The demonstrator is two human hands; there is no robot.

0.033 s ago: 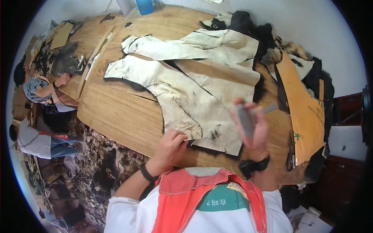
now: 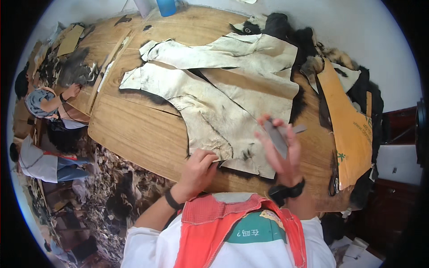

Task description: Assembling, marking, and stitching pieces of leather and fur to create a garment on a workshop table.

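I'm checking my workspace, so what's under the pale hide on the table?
Dark fur peeks past edges of the pale hide, with the wooden table below; the rest is covered.

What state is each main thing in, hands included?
Left hand: curled, at near edge of hides
Right hand: fingers around grey tool
Grey tool: held
Hides: spread out, pale side up
Orange sheet: lying flat
Blue container: upright
Floor scraps: scattered
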